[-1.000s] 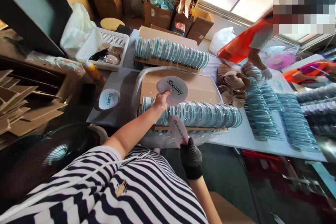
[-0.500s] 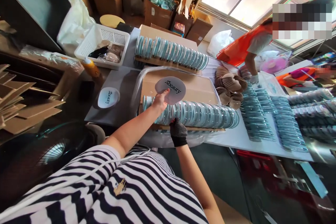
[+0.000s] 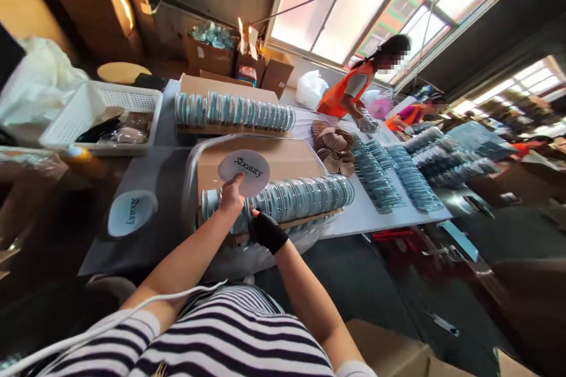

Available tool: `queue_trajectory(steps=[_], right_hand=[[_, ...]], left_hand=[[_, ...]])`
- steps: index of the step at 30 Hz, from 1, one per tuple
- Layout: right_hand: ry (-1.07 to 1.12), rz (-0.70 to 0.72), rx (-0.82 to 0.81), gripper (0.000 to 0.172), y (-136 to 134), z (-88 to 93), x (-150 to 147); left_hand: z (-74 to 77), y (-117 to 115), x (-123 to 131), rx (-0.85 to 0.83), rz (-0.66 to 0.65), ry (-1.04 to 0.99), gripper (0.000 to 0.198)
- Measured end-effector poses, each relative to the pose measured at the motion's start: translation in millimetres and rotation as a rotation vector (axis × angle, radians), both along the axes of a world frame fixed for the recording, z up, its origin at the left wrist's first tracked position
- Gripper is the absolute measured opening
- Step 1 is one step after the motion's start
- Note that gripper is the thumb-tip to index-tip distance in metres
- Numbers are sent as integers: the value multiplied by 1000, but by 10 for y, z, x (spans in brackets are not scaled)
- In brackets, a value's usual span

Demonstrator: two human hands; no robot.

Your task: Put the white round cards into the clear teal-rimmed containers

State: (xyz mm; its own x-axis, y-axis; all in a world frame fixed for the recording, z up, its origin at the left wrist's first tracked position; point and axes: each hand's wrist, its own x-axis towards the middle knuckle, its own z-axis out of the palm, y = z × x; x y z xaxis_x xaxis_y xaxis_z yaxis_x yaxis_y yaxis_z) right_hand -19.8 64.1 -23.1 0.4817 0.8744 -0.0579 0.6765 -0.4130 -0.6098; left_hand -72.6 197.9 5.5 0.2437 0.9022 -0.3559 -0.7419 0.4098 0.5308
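Observation:
My left hand (image 3: 232, 195) pinches a white round card (image 3: 246, 179) by its lower edge. The card has dark "beauty" lettering and is held over a cardboard box (image 3: 283, 156) wrapped in clear plastic. Along the near side of that box stands a row of clear, bluish-rimmed round discs (image 3: 305, 197), packed on edge. My right hand (image 3: 267, 231), in a black fingerless glove, is closed against the left part of this row. Its fingertips are partly hidden, so what they grip cannot be made out. A similar lettered round piece (image 3: 132, 213) lies flat on the grey table at left.
Behind the box stands a second row of discs (image 3: 239, 112). A white basket (image 3: 152, 103) with bagged items is at the left. Brown curved pieces (image 3: 332, 140) and more stacked discs (image 3: 378, 182) lie to the right. A person in an orange vest (image 3: 345, 94) works at the far side.
The view has swung right, so the table appears further left. My left hand keeps the card above the discs. My right hand stays by the row. The person in orange now appears more upright.

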Motion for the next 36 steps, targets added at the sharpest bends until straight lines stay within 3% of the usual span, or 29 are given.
queue_trajectory(steps=[4,7,10,13,16,20,22,25,27,30,32,36], right_hand=[[-202,26,-122,35,-8,193,191],[-225,-58,98,29,80,528,457],[-207,-162,300,43,241,745,641],[-264,-86,378,54,337,724,558],[-276,-10,526,49,396,643,372],[-24,-172,435,49,555,726,362],[-5,-294,447,52,484,837,417],[-291,-378,553,52,-19,957,374],[-467,-274,510,49,-480,928,235],[-506,-10,337,42,-914,677,-19],[-483,92,245,42,-880,429,-163],[-479,168,59,45,-353,54,-364]], left_hand=[[-22,4,40,52,-1,21,19],[-50,-7,98,66,9,85,20],[-73,-21,126,107,-36,174,21],[-77,-24,117,131,-87,194,21],[-55,-38,108,123,-100,158,20],[12,-50,86,102,-109,124,21],[67,-9,24,64,-152,40,24],[148,145,-152,10,-194,-115,29],[167,279,-284,0,-153,-129,34],[127,438,-406,-27,-113,-70,35],[84,491,-422,-38,-116,-29,31],[81,433,-412,7,-103,33,24]])
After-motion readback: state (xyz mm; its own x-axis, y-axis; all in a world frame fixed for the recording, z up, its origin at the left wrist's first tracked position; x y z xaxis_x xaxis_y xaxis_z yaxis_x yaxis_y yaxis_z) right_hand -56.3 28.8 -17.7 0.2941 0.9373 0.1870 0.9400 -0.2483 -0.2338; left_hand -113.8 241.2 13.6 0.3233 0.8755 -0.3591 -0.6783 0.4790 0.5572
